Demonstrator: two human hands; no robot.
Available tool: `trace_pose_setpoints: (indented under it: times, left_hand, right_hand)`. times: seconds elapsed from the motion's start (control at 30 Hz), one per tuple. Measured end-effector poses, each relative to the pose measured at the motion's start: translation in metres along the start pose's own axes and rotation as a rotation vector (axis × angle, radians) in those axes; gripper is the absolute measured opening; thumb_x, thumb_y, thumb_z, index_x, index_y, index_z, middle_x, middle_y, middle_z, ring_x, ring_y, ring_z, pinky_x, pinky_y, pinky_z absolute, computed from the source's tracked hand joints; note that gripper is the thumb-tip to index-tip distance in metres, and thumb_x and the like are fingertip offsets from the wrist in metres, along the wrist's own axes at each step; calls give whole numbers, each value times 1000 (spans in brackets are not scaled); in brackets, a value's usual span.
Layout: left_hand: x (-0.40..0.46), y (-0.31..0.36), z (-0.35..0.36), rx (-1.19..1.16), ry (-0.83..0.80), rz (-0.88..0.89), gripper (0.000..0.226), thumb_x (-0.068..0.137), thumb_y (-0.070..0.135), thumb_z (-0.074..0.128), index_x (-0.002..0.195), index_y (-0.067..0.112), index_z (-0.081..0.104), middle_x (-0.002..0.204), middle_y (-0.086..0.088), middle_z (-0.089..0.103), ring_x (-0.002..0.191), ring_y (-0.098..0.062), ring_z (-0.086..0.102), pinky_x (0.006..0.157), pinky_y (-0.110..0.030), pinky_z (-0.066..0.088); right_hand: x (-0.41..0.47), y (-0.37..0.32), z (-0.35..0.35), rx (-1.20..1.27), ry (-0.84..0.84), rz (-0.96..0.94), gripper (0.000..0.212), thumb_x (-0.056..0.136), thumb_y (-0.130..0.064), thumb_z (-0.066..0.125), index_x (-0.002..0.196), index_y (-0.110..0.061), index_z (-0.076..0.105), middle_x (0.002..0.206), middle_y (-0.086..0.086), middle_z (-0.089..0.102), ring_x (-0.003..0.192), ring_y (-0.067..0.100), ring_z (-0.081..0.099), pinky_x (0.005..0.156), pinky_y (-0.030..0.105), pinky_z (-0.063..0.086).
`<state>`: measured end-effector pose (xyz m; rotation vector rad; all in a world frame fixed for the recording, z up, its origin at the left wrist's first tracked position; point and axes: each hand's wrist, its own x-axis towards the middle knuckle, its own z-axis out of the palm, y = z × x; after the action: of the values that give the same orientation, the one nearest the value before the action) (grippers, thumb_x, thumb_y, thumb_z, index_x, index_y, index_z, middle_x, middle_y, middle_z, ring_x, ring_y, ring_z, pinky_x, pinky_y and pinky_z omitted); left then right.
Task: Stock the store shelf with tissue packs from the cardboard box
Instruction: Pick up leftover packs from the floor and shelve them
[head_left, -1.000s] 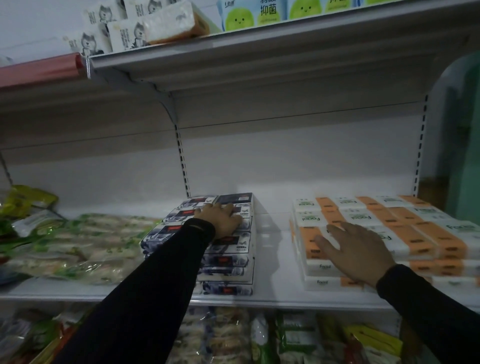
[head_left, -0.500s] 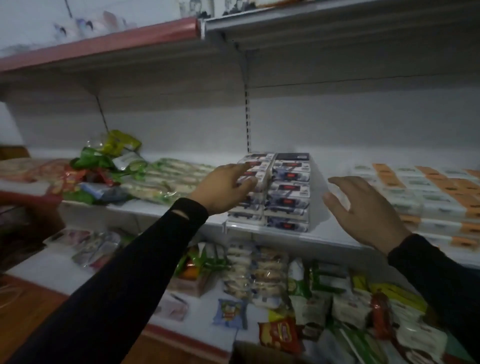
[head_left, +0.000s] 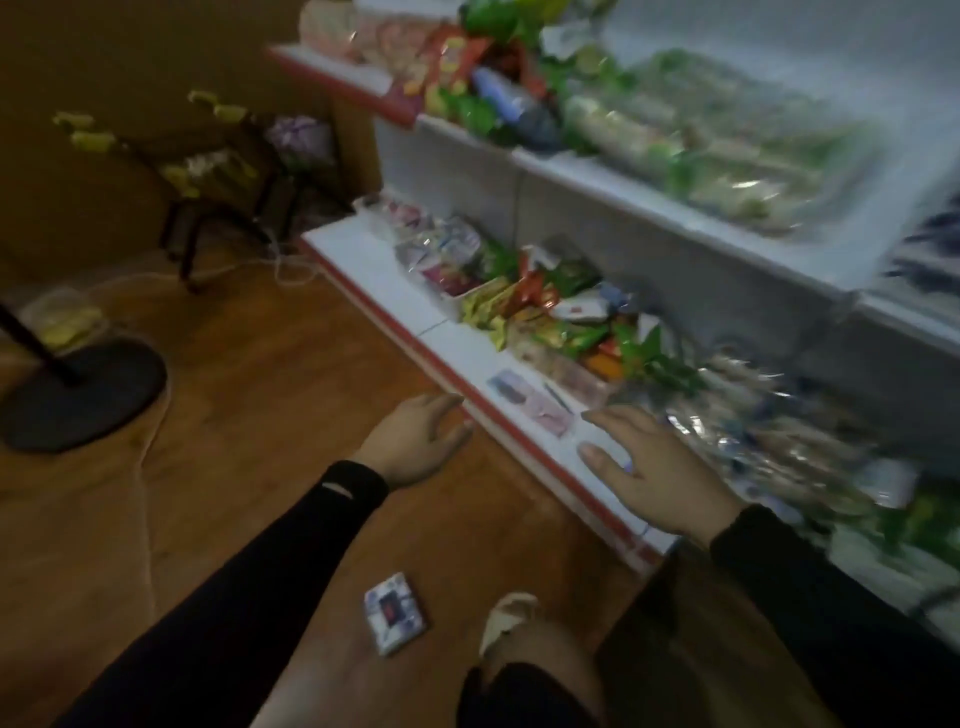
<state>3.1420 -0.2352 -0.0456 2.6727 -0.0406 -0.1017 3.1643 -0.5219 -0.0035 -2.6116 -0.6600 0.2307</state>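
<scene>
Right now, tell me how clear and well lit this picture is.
Head view: dim all over; heavy motion blur smears the shelf goods at the right; the hands, left and right, are soft; the small pack on the floor reads fairly sharp.

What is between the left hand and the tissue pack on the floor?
Nothing visible. The tissue pack lies alone on the wooden floor, below the open, empty left hand. The right hand hovers over the bottom shelf edge.
</scene>
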Motion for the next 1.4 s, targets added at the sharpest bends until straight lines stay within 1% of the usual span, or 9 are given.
trace_pose_setpoints:
  times: [0.2,0.33,0.53,0.7,0.83,0.9,1.07,1.2,1.4]
  left_hand:
    - [-5,-129,106,-15,-270,-397,78,81,80,22,143,34,34,150,-2,39,126,-26,49,109,-54,31]
    - [-15,-192,181,-22,-400,-530,62,96,55,39,147,21,34,150,-8,39,134,-27,39,108,-35,33]
    - [-31,-249,266,-149,-551,-750,65,98,48,42,151,16,23,147,-15,37,130,-30,43,102,-36,37]
    - [-40,-258,305,-331,-487,-976,56,100,37,45,144,8,27,137,-16,51,108,-22,55,74,-19,42]
    - [-42,-248,330,-531,-415,-1120,51,94,28,57,136,13,31,128,-10,58,77,-4,55,48,-15,43]
    - [-38,-242,336,-597,-343,-1100,49,90,25,61,131,15,36,122,-6,60,72,-1,56,44,-12,43]
    - [-1,-214,295,-699,-232,-875,32,89,15,61,109,25,38,105,13,58,85,0,59,62,-12,49]
    - [33,-168,227,-751,-208,-622,40,91,16,60,116,35,37,97,23,55,87,3,59,72,-14,48]
    - [63,-63,100,-603,-94,-195,70,67,29,59,136,25,46,122,2,61,107,-15,60,88,-27,49]
  right_hand:
    - [85,-7,147,47,-367,-12,69,93,-65,32,149,-26,36,155,-4,33,141,12,32,111,24,23]
    - [118,-1,249,97,-614,76,65,97,-59,35,152,-25,29,158,-1,26,141,17,32,112,30,29]
    - [134,10,371,201,-829,271,66,99,-54,40,154,-22,22,159,4,25,143,23,29,112,36,30]
    - [136,12,442,443,-928,459,51,103,-36,44,148,-18,31,148,5,42,130,22,47,87,25,35]
    - [134,9,476,635,-977,561,43,102,-29,48,143,-26,38,139,0,52,119,19,55,93,28,43]
    - [134,14,482,721,-948,627,41,99,-30,52,139,-29,43,137,1,55,114,19,58,101,36,46]
    - [148,30,426,941,-730,833,75,98,-33,57,154,-36,8,148,4,43,124,24,52,103,39,44]
    - [160,26,337,1009,-486,764,50,96,-31,60,142,-30,38,134,4,54,100,17,62,75,28,53]
    - [139,-1,168,1007,-183,559,31,92,-13,61,120,-21,50,117,9,63,89,21,68,64,27,58]
